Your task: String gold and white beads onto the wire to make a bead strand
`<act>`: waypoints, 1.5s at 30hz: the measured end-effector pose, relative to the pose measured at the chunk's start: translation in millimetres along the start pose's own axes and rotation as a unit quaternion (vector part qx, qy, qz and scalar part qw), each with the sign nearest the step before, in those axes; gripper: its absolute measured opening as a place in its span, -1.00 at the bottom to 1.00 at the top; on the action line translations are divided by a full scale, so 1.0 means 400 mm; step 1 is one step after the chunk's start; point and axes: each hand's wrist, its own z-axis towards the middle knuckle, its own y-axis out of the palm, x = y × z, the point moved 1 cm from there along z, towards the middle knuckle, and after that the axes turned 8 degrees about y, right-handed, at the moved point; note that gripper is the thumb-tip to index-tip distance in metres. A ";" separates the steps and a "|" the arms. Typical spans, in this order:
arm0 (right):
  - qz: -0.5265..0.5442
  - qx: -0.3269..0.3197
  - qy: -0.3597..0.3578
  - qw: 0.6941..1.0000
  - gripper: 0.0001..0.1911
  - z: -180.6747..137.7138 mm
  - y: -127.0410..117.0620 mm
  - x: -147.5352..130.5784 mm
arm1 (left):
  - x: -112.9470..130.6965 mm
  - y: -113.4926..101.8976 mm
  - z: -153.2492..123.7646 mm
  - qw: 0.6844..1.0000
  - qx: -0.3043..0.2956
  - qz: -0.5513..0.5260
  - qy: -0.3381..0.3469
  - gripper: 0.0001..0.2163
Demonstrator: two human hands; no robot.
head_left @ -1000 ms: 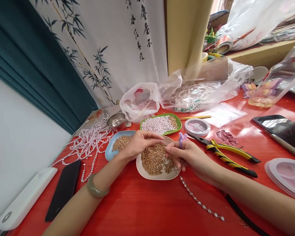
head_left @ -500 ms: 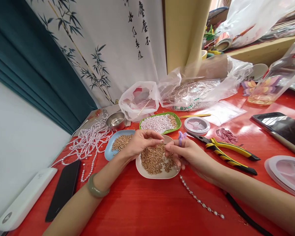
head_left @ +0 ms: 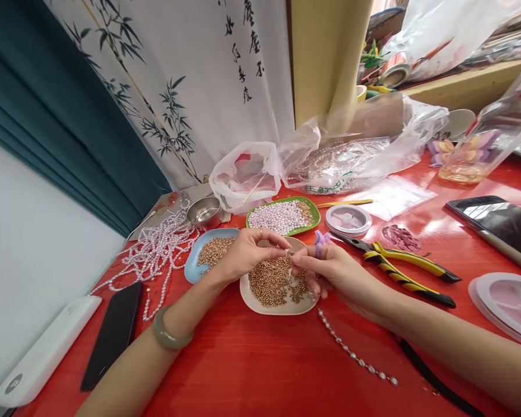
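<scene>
Over a cream plate (head_left: 260, 307) of small gold beads (head_left: 269, 284), my two hands meet with their fingertips nearly touching. My left hand (head_left: 254, 255) is closed in a pinch; a tiny pale thing shows at its tips, too small to name. Thumb and forefinger of my right hand (head_left: 332, 269) are pressed together too, with a purple band on one finger. A beaded strand (head_left: 351, 353) of pearl-like beads trails from beneath my right hand onto the red table. Its upper end is hidden by the fingers.
Behind the hands are a blue plate (head_left: 194, 259) of gold beads, a green tray (head_left: 316, 217) of pearls, a metal bowl (head_left: 204, 213) and a spool (head_left: 348, 221). Pliers (head_left: 399, 266) lie right; pearl strings (head_left: 165, 249) and a black phone (head_left: 113, 336) lie left.
My left fingertips have come slightly closer to my right ones. The right hand and the beaded strand look almost unmoved; the whole view has shifted a little.
</scene>
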 end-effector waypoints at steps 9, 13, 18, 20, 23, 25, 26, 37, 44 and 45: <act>-0.003 -0.007 -0.005 1.000 -0.78 0.005 -0.002 0.006 | 0.001 0.004 -0.001 0.997 -0.006 -0.070 -0.044 -0.93; -0.007 -0.009 -0.008 1.000 -0.78 0.003 -0.003 0.005 | -0.003 0.006 0.000 0.994 -0.006 -0.086 -0.062 -0.91; -0.012 -0.002 -0.003 1.000 -0.77 0.000 -0.002 0.003 | -0.003 0.005 0.002 0.996 0.003 -0.061 -0.072 -0.89; -0.016 -0.001 -0.002 1.000 -0.78 0.000 -0.001 0.003 | 0.000 0.005 0.002 0.997 0.001 -0.047 -0.069 -0.90; -0.022 0.003 -0.001 1.000 -0.78 0.000 0.000 0.002 | 0.003 0.005 0.001 0.997 -0.007 -0.049 -0.061 -0.91; -0.021 0.006 -0.002 1.000 -0.78 0.001 0.000 0.002 | 0.003 0.007 0.000 0.996 -0.008 -0.067 -0.061 -0.92; -0.019 0.005 -0.002 1.000 -0.78 0.001 0.000 0.002 | 0.003 0.007 -0.001 0.995 -0.007 -0.077 -0.062 -0.92; -0.007 -0.009 -0.004 1.000 -0.80 0.003 0.000 0.005 | 0.009 0.009 0.001 0.996 0.002 -0.062 -0.070 -0.91; -0.008 -0.013 -0.014 1.000 -0.77 0.004 -0.001 0.006 | 0.000 0.013 0.001 0.995 -0.020 -0.073 -0.066 -0.91; -0.007 -0.016 -0.014 1.000 -0.76 0.005 -0.002 0.007 | -0.001 0.012 0.000 0.994 -0.021 -0.081 -0.066 -0.90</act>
